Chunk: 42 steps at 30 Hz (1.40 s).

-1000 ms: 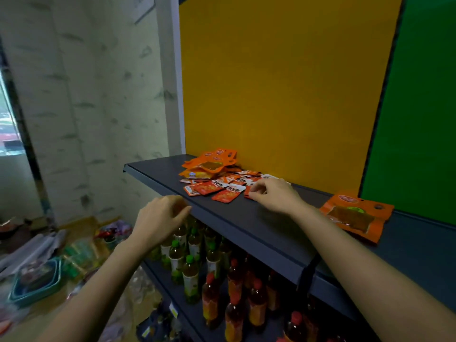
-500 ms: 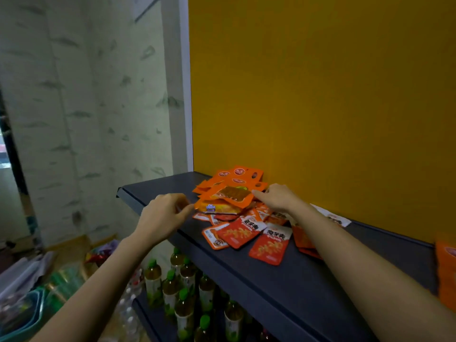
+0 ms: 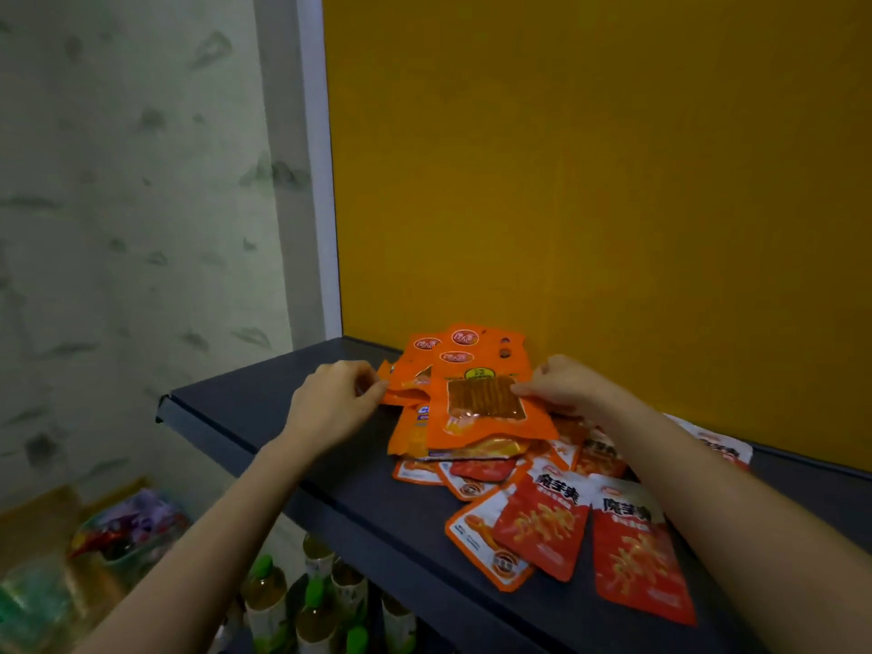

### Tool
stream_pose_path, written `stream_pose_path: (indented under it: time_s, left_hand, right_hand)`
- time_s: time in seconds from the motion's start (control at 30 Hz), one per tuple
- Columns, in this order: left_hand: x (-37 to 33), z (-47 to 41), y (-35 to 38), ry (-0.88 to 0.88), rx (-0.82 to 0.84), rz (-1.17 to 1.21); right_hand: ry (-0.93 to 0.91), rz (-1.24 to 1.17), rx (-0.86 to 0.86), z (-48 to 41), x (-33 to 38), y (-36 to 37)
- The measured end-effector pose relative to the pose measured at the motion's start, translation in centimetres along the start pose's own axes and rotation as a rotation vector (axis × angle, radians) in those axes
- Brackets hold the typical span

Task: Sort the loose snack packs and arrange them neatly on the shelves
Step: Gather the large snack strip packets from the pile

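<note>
A heap of large orange snack packs (image 3: 476,408) lies on the dark shelf (image 3: 264,417) against the yellow back panel. The top pack has a clear window showing brown strips. My left hand (image 3: 330,408) pinches the left edge of the orange packs. My right hand (image 3: 566,389) grips the right edge of the top pack. Several small red packs (image 3: 542,526) with white tops lie scattered in front, partly under my right forearm.
The yellow back panel (image 3: 590,181) closes the rear of the shelf. A white post (image 3: 316,181) and a marbled wall stand to the left. Green-capped drink bottles (image 3: 311,601) fill the shelf below. Bags and clutter (image 3: 127,526) lie on the floor at lower left.
The view has moved closer to the pile. My left hand came up from the shelf's front edge onto the orange packs. My right hand shifted from the small red packs to the top orange pack.
</note>
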<state>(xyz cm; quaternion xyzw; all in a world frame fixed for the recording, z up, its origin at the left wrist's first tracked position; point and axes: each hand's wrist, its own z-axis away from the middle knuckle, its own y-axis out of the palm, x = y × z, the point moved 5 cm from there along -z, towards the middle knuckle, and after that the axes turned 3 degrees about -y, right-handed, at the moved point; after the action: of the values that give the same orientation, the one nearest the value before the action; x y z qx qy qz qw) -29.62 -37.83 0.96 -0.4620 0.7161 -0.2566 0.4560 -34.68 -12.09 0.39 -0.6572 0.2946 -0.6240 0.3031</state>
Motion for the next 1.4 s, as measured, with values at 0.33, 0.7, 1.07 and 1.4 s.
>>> stream_pose_path:
  time_s: [0.33, 0.7, 1.07, 1.4]
  left_hand:
    - [0.2, -8.3, 5.2, 0.0, 0.257, 0.064]
    - [-1.3, -11.8, 8.7, -0.116, 0.543, 0.127]
    - [-2.9, -12.4, 7.4, -0.009, 0.604, 0.665]
    - [-15.0, -5.4, 2.9, 0.137, 0.567, 1.141]
  right_hand:
    - [-0.03, -0.406, -0.512, 3.5, -1.7, -6.1]
    - [0.133, -0.721, -0.736, 12.0, -4.9, -7.1]
    - [0.183, -0.678, -0.866, 16.8, -6.4, -7.1]
    - [0.196, -0.716, -0.972, 25.2, -10.3, -11.6]
